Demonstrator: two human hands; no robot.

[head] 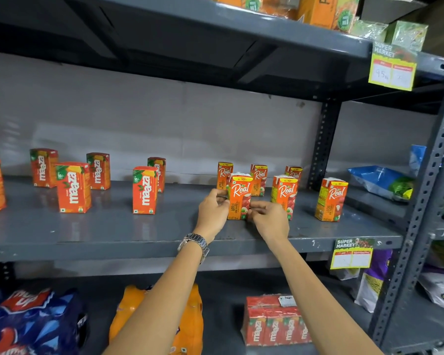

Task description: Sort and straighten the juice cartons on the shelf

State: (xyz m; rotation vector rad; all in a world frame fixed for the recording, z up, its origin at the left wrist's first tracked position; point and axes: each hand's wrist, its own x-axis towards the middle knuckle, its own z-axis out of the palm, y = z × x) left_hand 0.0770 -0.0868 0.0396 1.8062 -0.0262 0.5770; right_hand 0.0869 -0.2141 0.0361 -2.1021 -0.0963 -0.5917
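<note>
Carton (239, 198) between both hands' fingers (222, 199)

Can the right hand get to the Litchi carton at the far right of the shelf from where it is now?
Probably yes. The Litchi carton stands apart at the front, with bare shelf before it; the right hand must first let go of the Apple carton.

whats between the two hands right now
One upright Real apple carton, standing on the grey shelf; left hand and right hand touch its sides, head view.
</note>
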